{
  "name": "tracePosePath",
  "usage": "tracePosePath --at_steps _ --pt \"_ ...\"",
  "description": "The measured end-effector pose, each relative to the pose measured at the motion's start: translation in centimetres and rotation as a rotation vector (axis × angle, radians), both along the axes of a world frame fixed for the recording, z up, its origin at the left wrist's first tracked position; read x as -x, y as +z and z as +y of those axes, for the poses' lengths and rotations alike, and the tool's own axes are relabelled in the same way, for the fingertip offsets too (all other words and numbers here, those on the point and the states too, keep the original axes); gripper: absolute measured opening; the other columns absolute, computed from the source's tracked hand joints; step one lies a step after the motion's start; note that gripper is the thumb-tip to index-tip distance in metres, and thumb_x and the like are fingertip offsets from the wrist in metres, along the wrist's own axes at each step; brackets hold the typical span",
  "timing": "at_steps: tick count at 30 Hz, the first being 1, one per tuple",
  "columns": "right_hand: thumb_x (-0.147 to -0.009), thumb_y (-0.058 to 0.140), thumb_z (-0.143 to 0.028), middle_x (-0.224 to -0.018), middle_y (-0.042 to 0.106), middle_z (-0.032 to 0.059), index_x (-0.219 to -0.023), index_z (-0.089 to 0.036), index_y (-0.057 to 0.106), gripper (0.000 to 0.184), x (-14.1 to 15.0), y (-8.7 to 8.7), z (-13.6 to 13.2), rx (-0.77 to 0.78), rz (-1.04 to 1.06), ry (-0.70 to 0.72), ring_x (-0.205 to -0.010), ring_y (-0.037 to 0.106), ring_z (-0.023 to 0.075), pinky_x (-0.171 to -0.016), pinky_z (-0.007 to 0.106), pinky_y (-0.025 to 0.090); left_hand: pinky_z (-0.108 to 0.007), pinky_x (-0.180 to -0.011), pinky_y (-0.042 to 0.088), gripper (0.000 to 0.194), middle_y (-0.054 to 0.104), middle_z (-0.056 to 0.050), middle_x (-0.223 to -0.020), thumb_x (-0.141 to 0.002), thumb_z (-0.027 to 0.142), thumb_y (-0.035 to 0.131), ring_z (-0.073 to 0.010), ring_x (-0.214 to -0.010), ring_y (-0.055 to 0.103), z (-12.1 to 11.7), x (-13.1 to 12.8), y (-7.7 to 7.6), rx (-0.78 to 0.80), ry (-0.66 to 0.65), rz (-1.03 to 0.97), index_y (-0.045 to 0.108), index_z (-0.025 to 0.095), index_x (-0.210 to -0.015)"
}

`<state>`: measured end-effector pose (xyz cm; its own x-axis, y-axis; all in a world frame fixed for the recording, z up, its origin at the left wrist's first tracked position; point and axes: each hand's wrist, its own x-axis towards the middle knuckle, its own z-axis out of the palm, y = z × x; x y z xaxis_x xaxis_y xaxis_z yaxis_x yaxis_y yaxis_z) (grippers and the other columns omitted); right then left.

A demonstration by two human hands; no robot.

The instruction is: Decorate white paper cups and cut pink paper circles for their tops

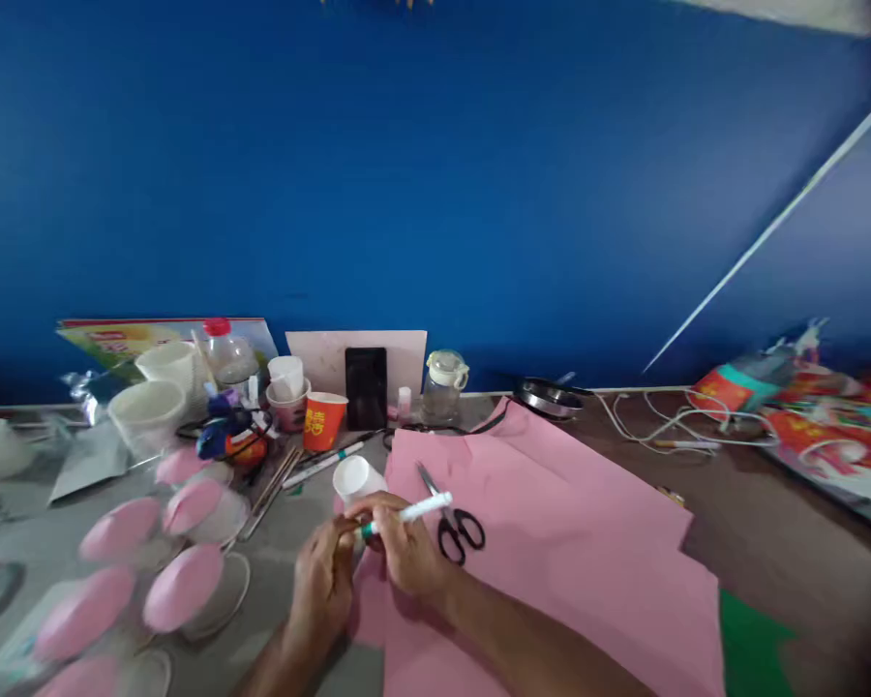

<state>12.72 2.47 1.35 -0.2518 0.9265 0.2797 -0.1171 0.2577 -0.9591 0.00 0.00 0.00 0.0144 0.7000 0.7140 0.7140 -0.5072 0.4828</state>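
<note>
My right hand is closed around a white marker with a green tip end, tilted up to the right. Close against it, my left hand has its fingers pinched at the marker's green end; the exact contact is partly hidden. Just beyond my fingers is a white paper cup, its lower part covered by my right hand. Pink paper sheets lie under and beside my right forearm. Black-handled scissors rest on the paper, right of my right hand.
At left stand several cups with pink paper ovals. Behind them are white tubs, a red-capped bottle and a red cup. A black phone, glass jar, pan and white cables line the wall.
</note>
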Motion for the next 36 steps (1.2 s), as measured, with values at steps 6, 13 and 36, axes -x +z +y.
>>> tracePosePath --at_steps 6,13,36 --pt "-0.092 0.036 -0.055 -0.072 0.06 0.005 -0.088 -0.022 0.071 0.048 0.0 -0.1 0.4 0.027 0.014 0.012 -0.058 0.048 0.0169 -0.054 0.031 0.042 -0.023 -0.051 0.049 0.03 0.069 -0.003 -0.064 -0.094 0.027 0.038 -0.0164 -0.055 0.066 0.6 0.1 -0.4 0.077 -0.019 -0.028 0.063 0.017 -0.08" --pt "-0.095 0.033 -0.049 -0.057 0.044 -0.003 -0.088 -0.019 0.063 0.044 -1.4 -0.7 1.2 -0.032 0.073 -0.197 -0.048 0.037 0.0114 -0.045 0.024 0.034 -0.028 -0.057 0.05 0.042 0.066 -0.006 -0.071 -0.095 0.042 0.03 -0.0182 -0.063 0.063 1.7 1.5 -1.5 0.152 -0.051 -0.149 0.064 0.016 -0.095" --pt "-0.082 0.044 -0.006 -0.104 0.064 0.0103 -0.126 -0.015 0.051 0.046 -3.2 -2.8 5.4 -0.498 -0.912 -0.342 -0.108 0.051 0.023 -0.108 0.046 0.019 -0.053 -0.104 0.036 0.074 0.048 -0.018 -0.133 -0.073 0.039 0.064 -0.0331 -0.126 0.043 4.2 1.2 -3.7 0.418 0.106 -0.15 0.035 0.016 -0.137"
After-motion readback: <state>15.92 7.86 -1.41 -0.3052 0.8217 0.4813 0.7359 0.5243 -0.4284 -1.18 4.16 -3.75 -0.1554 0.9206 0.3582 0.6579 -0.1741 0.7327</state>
